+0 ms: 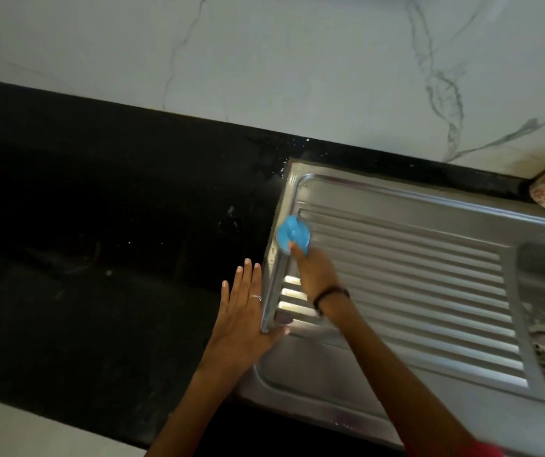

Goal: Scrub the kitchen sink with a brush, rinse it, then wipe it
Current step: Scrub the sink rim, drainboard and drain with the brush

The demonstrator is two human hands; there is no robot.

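- Head view: the right hand (314,275) gripped a blue brush (292,234), pressed on the steel sink (412,258) drainboard's ribbed left edge.
- The left hand (243,311) lay flat, fingers straight, on the black bench (99,225) touching the sink's rim.

Left hand (243,319) flat, fingers straight; right hand (314,275) curled, arm outstretched

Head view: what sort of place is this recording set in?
Most likely a home kitchen: a stainless steel sink with a ribbed drainboard is set into a black countertop, with a marble-look wall behind.
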